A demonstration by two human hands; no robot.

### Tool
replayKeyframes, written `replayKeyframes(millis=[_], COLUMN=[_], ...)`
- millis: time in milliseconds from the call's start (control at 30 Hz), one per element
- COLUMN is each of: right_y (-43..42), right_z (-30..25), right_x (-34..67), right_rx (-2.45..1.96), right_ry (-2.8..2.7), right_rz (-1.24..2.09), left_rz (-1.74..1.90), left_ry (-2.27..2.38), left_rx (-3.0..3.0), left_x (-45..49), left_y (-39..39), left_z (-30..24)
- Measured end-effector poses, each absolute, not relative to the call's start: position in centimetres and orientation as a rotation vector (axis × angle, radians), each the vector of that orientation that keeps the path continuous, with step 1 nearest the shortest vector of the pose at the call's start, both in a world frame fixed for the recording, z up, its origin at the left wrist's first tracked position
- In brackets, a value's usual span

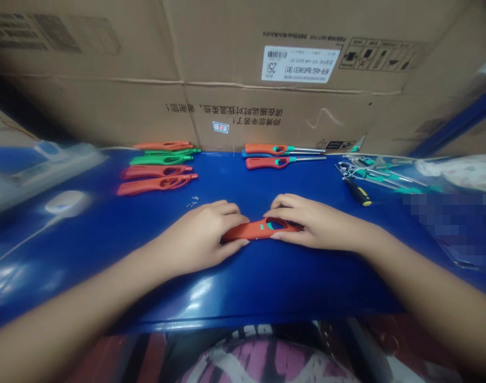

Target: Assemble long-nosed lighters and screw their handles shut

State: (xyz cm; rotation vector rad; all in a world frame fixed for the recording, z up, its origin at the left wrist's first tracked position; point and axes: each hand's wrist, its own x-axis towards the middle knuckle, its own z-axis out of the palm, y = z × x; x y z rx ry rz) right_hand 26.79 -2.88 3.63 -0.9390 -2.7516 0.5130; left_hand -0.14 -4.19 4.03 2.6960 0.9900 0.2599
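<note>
An orange-red gas lighter (251, 230) with a teal trigger lies level between my two hands, just over the blue table. My left hand (211, 234) is closed round its handle end, thumb on the near side and fingers on the far side. At the other end, my right hand (307, 221) grips the part around the trigger opening and covers the tip, so I cannot tell whether a metal tube is fitted there. A few small screws (192, 202) lie on the table just beyond my left hand.
Several orange, green and red lighter shells (159, 171) lie at the back left. Lighters with metal tubes (267, 162) lie at the back middle. A black-and-yellow screwdriver (358, 192) and a pile of metal-tube parts (386, 173) are at right. Behind stands a cardboard box (139, 96).
</note>
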Motion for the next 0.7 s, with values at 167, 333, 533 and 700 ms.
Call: replayKeyframes(millis=[167, 333, 533, 700], right_y=[-2.93, -2.99, -3.11, -3.43], right_z=[3.55, 3.39, 3.23, 3.33], right_x=[26.78, 26.67, 26.55, 26.38], right_rx=[-0.941, -0.949, -0.941, -1.001], right_ry=[-2.766, -2.775, -2.77, -2.752], right_rz=[0.442, 0.411, 0.386, 0.336], left_rz=[0.244, 0.263, 0.256, 0.289], left_ry=[1.004, 1.022, 1.052, 1.072], left_rx=[2.693, 2.694, 2.693, 2.689], left_x=[-0.32, -0.2, -0.3, -0.36], left_y=[-4.28, -4.3, -4.19, -4.16], left_z=[3.89, 3.96, 3.95, 3.56])
